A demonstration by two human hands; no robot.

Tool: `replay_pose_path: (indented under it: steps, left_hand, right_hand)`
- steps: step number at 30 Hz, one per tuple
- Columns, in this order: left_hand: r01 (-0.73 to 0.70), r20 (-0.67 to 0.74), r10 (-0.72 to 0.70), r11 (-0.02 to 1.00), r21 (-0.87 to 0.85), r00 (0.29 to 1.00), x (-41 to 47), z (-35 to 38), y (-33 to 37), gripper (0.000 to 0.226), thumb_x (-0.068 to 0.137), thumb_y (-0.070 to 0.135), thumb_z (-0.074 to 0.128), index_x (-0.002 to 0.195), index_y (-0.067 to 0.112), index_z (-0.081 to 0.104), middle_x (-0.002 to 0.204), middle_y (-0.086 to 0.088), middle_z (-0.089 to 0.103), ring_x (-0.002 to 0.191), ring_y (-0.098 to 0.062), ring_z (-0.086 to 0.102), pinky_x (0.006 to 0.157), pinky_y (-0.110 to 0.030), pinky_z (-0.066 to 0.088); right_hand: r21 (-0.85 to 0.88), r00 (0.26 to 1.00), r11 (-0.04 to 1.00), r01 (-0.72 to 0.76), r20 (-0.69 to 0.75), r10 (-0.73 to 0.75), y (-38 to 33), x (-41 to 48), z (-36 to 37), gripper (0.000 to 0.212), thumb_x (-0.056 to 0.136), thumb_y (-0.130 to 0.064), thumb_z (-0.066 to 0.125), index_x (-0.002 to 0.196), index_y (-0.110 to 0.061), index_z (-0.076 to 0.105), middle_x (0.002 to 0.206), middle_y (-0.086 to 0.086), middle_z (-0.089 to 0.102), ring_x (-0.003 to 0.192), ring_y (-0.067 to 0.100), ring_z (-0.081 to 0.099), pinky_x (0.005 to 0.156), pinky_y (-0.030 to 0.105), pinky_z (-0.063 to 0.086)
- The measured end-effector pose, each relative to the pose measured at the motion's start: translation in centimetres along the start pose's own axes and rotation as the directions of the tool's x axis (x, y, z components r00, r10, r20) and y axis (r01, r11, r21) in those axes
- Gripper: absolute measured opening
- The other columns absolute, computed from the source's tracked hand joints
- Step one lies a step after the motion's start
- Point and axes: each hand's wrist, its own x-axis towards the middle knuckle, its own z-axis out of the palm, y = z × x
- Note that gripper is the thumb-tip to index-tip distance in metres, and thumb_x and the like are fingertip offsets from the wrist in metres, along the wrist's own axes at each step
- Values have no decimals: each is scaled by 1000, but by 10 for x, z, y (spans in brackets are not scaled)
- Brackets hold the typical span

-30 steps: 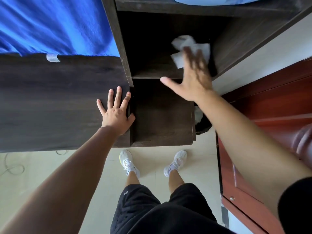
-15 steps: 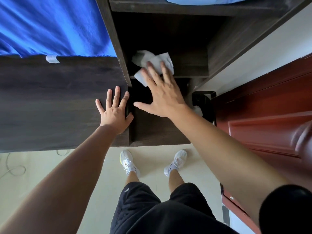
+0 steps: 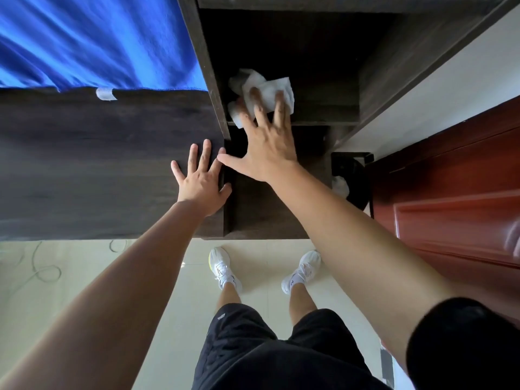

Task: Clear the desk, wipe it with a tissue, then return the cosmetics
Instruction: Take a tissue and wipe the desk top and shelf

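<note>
I am at the wiping step. My right hand [image 3: 267, 147] presses the tissue [image 3: 271, 87] under straight, spread fingers onto the shelf [image 3: 323, 108], beside the divider [image 3: 208, 80]. My left hand [image 3: 201, 178] lies splayed flat on the desk [image 3: 84, 164]. Next, I judge, comes an even sweep rightward.

The left hand [image 3: 201, 182] lies flat on the desk [image 3: 84, 170] at its right edge; just right, inside the shelf unit [image 3: 394, 66], the right hand [image 3: 267, 149] presses the tissue [image 3: 277, 88] onto a shelf; a bin [image 3: 357, 175] stands between that unit and the door [image 3: 450, 215]; a cloth [image 3: 84, 38] hangs behind the desk.
</note>
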Motion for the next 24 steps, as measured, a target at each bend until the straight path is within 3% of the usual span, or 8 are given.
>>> replay_pose_path:
  steps: [4, 9, 13, 16, 19, 24]
  left_hand:
    - [28, -14, -28, 999, -26, 999, -1, 3, 4, 83, 91, 47, 53, 156, 34, 4, 166, 2, -11, 152, -27, -12, 112, -72, 2]
    - [4, -10, -4, 1000, -8, 1000, 2, 4, 0, 85, 90, 48, 55, 156, 35, 2, 165, 4, -12, 151, -27, -12, 111, -72, 4]
    - [-3, 30, 3, 1000, 6, 1000, 2, -1, -1, 87, 90, 52, 55, 156, 35, 1, 165, 3, -14, 151, -28, -13, 111, -72, 4]
    - [-6, 36, 6, 1000, -3, 999, 1, -4, 0, 86, 90, 55, 52, 156, 35, 2, 165, 4, -13, 152, -27, -13, 111, -71, 3]
    - [-29, 67, 28, 1000, 2, 997, -1, -9, -3, 83, 92, 57, 49, 157, 35, 2, 166, 4, -12, 152, -27, -12, 113, -69, 4]
    - [-91, 136, 82, 994, 62, 987, -14, -19, 0, 84, 95, 53, 51, 158, 26, 4, 166, 1, -10, 152, -30, -8, 118, -61, 12]
  right_hand:
    - [-15, 996, 997, 81, -26, -81, 47, -24, 7, 104, 77, -86, 40, 160, -31, 6, 169, 4, 2, 149, 52, -2, 122, 60, 14]
    - [-67, 993, 991, -118, 11, 119, 105, -24, 3, 110, 73, -92, 38, 159, -36, -2, 168, 4, -5, 146, 57, -7, 119, 64, 7]
    - [-5, 965, 966, -257, 59, 257, 85, 10, -7, 118, 64, -99, 32, 158, -36, -1, 168, 7, -8, 143, 62, -6, 116, 67, -1]
    - [-41, 988, 987, -154, 23, 155, 51, 7, -4, 116, 68, -96, 35, 159, -31, 2, 168, 8, -6, 142, 63, -6, 115, 69, 0]
    - [-71, 999, 997, -42, -10, 42, 36, -17, 2, 110, 76, -88, 41, 160, -27, 4, 168, 6, -2, 144, 61, -5, 119, 66, 6]
    - [52, 999, 998, -43, -8, 44, 58, -48, -8, 96, 86, -68, 56, 158, -14, 21, 166, 3, 17, 150, 45, 10, 116, 51, 32]
